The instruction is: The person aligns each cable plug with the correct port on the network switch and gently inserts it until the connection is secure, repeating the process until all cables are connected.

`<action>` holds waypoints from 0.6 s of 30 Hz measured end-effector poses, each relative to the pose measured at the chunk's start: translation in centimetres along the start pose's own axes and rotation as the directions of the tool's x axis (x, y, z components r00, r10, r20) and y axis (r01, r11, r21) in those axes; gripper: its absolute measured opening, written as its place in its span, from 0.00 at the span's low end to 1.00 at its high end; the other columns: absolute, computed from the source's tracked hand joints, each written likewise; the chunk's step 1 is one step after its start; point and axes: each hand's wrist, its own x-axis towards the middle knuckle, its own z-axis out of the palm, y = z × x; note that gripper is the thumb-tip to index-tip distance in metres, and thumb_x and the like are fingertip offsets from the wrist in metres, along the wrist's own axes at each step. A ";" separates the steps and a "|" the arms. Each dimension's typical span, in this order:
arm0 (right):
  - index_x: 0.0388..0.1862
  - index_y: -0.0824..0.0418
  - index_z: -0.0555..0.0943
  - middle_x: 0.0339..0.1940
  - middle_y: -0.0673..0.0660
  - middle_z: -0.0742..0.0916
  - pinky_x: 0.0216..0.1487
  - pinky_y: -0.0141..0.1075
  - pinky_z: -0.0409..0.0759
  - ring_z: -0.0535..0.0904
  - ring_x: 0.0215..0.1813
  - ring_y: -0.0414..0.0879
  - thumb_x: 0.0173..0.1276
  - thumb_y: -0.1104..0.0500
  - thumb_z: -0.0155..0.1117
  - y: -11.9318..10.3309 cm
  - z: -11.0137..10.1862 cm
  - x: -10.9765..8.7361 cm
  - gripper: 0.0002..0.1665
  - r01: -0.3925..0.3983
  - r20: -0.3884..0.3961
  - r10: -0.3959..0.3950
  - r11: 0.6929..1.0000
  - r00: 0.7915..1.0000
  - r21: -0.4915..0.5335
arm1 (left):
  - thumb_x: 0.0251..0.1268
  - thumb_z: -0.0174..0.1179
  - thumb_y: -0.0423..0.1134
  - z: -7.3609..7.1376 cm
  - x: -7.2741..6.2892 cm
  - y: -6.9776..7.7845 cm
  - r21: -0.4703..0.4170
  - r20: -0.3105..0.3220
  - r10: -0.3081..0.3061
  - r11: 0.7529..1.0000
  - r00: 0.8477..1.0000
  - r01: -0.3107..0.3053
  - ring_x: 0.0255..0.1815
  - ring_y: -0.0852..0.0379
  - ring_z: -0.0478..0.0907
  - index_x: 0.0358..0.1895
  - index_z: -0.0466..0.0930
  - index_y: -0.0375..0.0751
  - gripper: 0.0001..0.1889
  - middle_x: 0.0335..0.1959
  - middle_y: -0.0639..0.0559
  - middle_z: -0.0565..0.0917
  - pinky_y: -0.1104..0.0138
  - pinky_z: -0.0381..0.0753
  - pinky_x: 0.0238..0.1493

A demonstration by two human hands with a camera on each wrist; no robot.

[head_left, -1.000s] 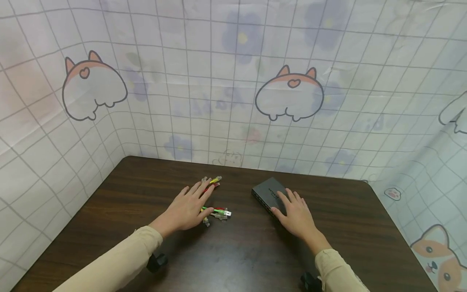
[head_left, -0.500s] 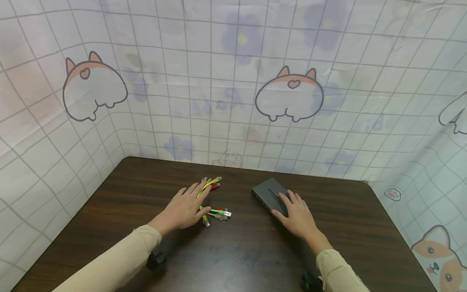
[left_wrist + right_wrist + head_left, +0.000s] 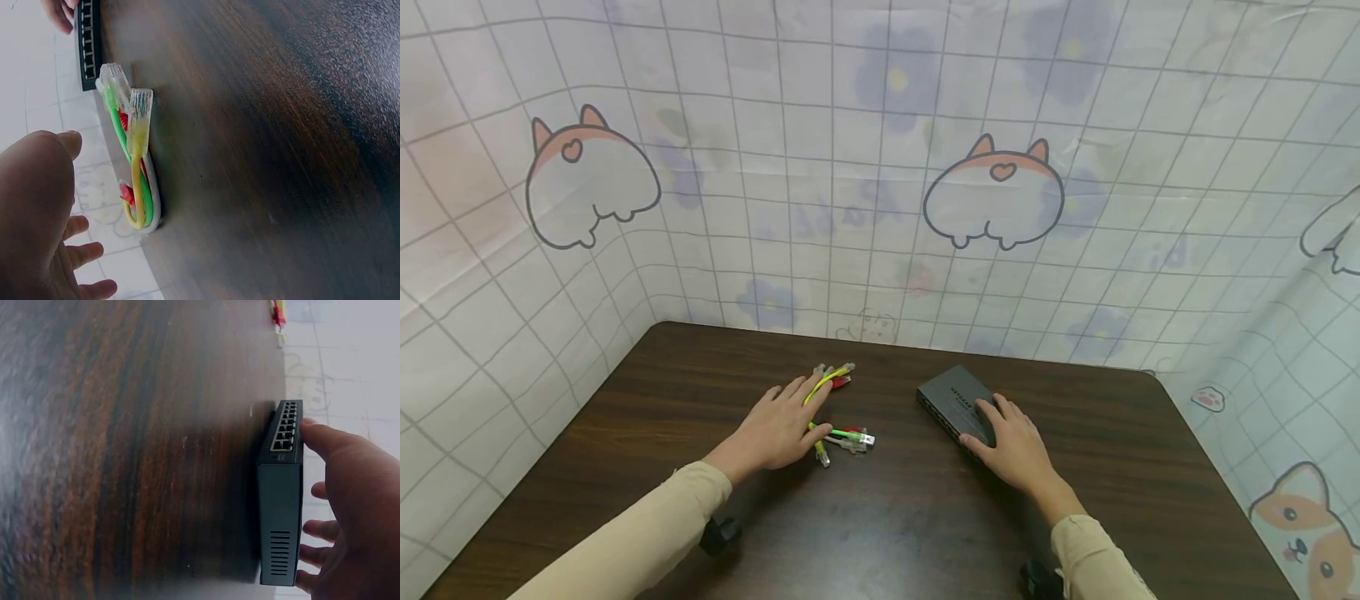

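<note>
Left hand (image 3: pixel 773 435) above cables (image 3: pixel 137 178), fingers spread, holding nothing; gap visible in left wrist view, so cables lie under own weight. Cables folded on table (image 3: pixel 880 533), plugs pointing rightward, towards switch (image 3: pixel 951 400). Switch flat on broad base, probably steady unheld, ports angled towards cables. Right hand (image 3: pixel 1017 454) over switch's near right corner, fingers relaxed, not gripping; contact uncertain.

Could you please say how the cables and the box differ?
The cables are yellow, green, red and whitish; the box is dark grey.
The cables are thin and bent, the box flat and straight-edged.
The cables end in clear plugs, while the box has a row of ports.
Both lie on the table.
</note>
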 end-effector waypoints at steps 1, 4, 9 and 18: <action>0.71 0.59 0.67 0.73 0.70 0.66 0.67 0.65 0.60 0.62 0.72 0.70 0.64 0.39 0.63 0.0 0.0 0.0 0.42 -0.002 -0.002 0.002 1.000 1.000 0.004 | 0.72 0.44 0.61 0.0 0.0 0.0 -0.001 0.002 -0.001 1.000 1.000 0.001 0.76 0.42 0.57 0.77 0.50 0.46 0.37 0.79 0.47 0.51 0.42 0.60 0.69; 0.71 0.59 0.67 0.72 0.70 0.67 0.67 0.66 0.60 0.62 0.72 0.69 0.64 0.39 0.64 0.1 0.0 -0.1 0.43 -0.010 -0.008 0.010 1.000 1.000 0.014 | 0.72 0.44 0.61 0.0 0.1 0.0 -0.005 0.005 -0.004 1.000 1.000 0.004 0.76 0.43 0.57 0.77 0.50 0.47 0.37 0.79 0.47 0.51 0.42 0.60 0.69; 0.71 0.59 0.66 0.73 0.71 0.66 0.65 0.68 0.60 0.63 0.71 0.71 0.63 0.38 0.64 0.0 -0.2 0.0 0.44 -0.037 -0.008 0.038 0.999 0.999 0.035 | 0.72 0.45 0.61 -0.1 0.3 0.1 -0.008 0.003 -0.007 1.000 1.000 0.007 0.76 0.42 0.58 0.77 0.51 0.46 0.37 0.79 0.46 0.52 0.42 0.60 0.69; 0.72 0.60 0.65 0.73 0.70 0.65 0.65 0.68 0.60 0.61 0.72 0.70 0.62 0.37 0.65 0.1 0.1 0.0 0.46 -0.072 -0.002 0.072 0.995 0.997 0.067 | 0.72 0.46 0.60 0.0 0.7 0.1 -0.016 0.008 -0.013 1.000 1.000 0.013 0.75 0.43 0.59 0.77 0.52 0.45 0.37 0.78 0.45 0.54 0.43 0.61 0.68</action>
